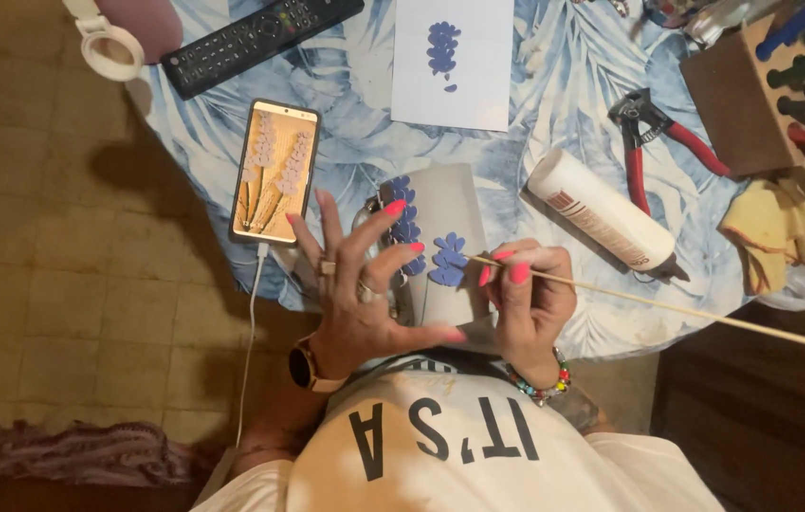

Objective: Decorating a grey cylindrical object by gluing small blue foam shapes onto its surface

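Leaf-print cloth covers the table (pixel 554 76), brown tiled floor on the left of the frame. Looks like the sticking-petals-on stage: left hand (pixel 357 284) is spread wide, fingertips resting on the grey card (pixel 445 204) mid-frame, while right hand (pixel 528 294) pinches a thin wooden stick (pixel 668 305) whose tip sits by the blue petal pieces (pixel 448 261). Next move probably needs a steady nudge.

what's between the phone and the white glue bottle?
In the head view: the left hand, fingers spread, and a grey card bearing blue paper flowers, between phone and glue bottle.
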